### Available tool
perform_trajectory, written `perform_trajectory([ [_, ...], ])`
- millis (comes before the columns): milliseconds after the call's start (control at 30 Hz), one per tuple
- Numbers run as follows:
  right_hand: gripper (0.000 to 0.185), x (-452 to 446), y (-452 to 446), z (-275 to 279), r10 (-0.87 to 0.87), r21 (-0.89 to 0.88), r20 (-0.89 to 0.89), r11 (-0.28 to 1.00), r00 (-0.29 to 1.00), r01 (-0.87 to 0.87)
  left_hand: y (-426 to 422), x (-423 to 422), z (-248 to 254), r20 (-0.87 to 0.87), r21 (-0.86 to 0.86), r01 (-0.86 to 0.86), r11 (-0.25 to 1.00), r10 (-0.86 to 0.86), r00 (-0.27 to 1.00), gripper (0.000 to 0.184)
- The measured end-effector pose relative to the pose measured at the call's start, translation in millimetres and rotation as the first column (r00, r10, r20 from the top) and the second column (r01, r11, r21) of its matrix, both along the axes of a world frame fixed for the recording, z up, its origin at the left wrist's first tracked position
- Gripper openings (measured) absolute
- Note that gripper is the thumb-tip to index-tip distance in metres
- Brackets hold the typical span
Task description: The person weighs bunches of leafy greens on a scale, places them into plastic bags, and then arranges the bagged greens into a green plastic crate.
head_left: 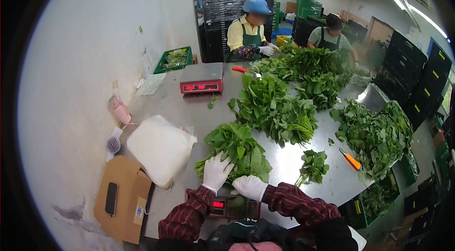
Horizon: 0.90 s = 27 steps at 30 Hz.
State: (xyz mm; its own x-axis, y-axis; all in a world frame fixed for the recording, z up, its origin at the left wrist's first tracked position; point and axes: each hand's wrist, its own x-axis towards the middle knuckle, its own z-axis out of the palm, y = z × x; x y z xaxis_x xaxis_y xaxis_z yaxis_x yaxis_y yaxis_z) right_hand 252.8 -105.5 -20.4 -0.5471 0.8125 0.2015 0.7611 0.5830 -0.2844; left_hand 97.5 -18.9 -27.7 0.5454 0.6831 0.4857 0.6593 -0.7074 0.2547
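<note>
A bunch of leafy greens sits over the near scale, whose red display reads 0.00. My left hand, in a white glove, grips the stem side of this bunch with its fingers over the top. My gloved right hand is closed against the bunch's near edge; its fingertips are partly hidden by leaves. Beyond the bunch lies a larger heap of greens. A small loose sprig rests to the right of my right hand.
An orange-handled knife lies near another heap of greens. White plastic bags, a cardboard box with a phone, and a pink bottle are left. Farther off are a second scale and two people working.
</note>
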Motion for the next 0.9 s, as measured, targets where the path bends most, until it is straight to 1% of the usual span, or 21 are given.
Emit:
perform_trajectory([
  [33,0.036,1,6,3,-0.054,-0.004,0.016,0.999,0.998,0.054,2,-1,-5,0.045,-0.017,0.031,0.999,-0.03,0.999,0.033],
  [67,0.036,1,12,9,-0.054,0.01,0.014,0.999,0.998,0.053,4,-2,-3,0.09,-0.032,0.063,0.998,-0.06,0.994,0.033],
  [100,0.035,-1,18,14,-0.131,-0.047,0.063,0.99,0.989,0.134,6,-7,-1,0.063,-0.199,0.073,0.977,-0.062,0.996,0.041],
  [133,0.036,-3,23,18,-0.205,-0.101,0.114,0.971,0.972,0.216,9,-12,1,0.06,-0.19,0.073,0.979,-0.063,0.996,0.041],
  [200,0.037,-6,30,16,-0.247,-0.117,0.071,0.96,0.966,0.254,8,-18,17,0.377,-0.431,0.27,0.861,-0.1,0.921,0.057],
  [233,0.037,-5,33,15,-0.25,-0.119,0.058,0.96,0.967,0.255,4,-24,24,0.391,-0.479,0.286,0.83,-0.09,0.916,0.069],
  [267,0.038,-4,37,11,-0.253,-0.124,0.045,0.958,0.966,0.257,1,-27,24,0.383,-0.484,0.286,0.827,-0.094,0.919,0.069],
  [300,0.039,-3,42,1,-0.263,-0.105,0.028,0.959,0.964,0.265,-4,-28,22,0.173,-0.399,0.227,0.888,-0.17,0.97,0.068],
  [333,0.039,1,42,-10,-0.271,-0.117,0.021,0.955,0.962,0.272,-9,-27,18,-0.049,-0.3,0.193,0.934,-0.217,0.975,0.067],
  [367,0.039,5,41,-5,-0.224,-0.13,0.005,0.966,0.975,0.223,-15,-23,12,-0.233,-0.237,0.091,0.967,-0.147,0.961,0.064],
  [400,0.039,9,38,-1,-0.176,-0.15,-0.012,0.974,0.984,0.172,-13,-19,4,-0.189,-0.052,0.118,0.992,-0.125,0.974,0.06],
  [433,0.041,13,35,3,-0.149,-0.161,-0.058,0.977,0.987,0.138,-13,-18,-2,-0.168,-0.052,0.1,0.994,-0.107,0.98,0.058],
  [467,0.039,15,23,26,-0.231,-0.22,-0.066,0.952,0.971,0.212,-10,-17,-3,-0.146,-0.047,0.085,0.995,-0.091,0.985,0.056],
  [533,0.037,33,-1,79,-0.444,-0.605,-0.292,0.771,0.847,0.196,-7,-14,1,-0.11,-0.033,0.09,0.995,-0.093,0.99,0.056],
  [600,0.033,66,-15,72,-0.549,-0.427,-0.542,0.832,0.636,0.354,-7,-14,15,-0.202,-0.082,0.023,0.996,-0.039,0.979,0.058],
  [633,0.03,92,-15,53,-0.507,-0.157,-0.457,0.855,0.731,0.494,-6,-14,14,-0.2,-0.089,0.026,0.996,-0.044,0.979,0.058],
  [667,0.026,120,-10,26,-0.487,0.142,-0.346,0.818,0.802,0.558,-4,-14,14,-0.177,-0.083,0.007,0.997,-0.021,0.984,0.058],
  [733,0.018,148,-20,-19,-0.494,-0.015,-0.208,0.865,0.844,0.502,4,-15,9,-0.154,-0.067,-0.001,0.998,-0.01,0.988,0.058],
  [767,0.029,142,-24,-11,-0.404,0.127,0.082,0.911,0.911,0.392,10,-17,-1,-0.042,-0.05,0.039,0.998,-0.041,0.998,0.056],
  [800,0.039,135,-30,-16,-0.386,0.127,0.176,0.921,0.905,0.368,13,-15,-1,0.07,-0.03,0.076,0.997,-0.074,0.995,0.054],
  [900,0.041,118,-26,-35,-0.356,0.119,0.207,0.934,0.911,0.338,13,-18,-1,0.106,-0.13,0.063,0.99,-0.05,0.993,0.051],
])
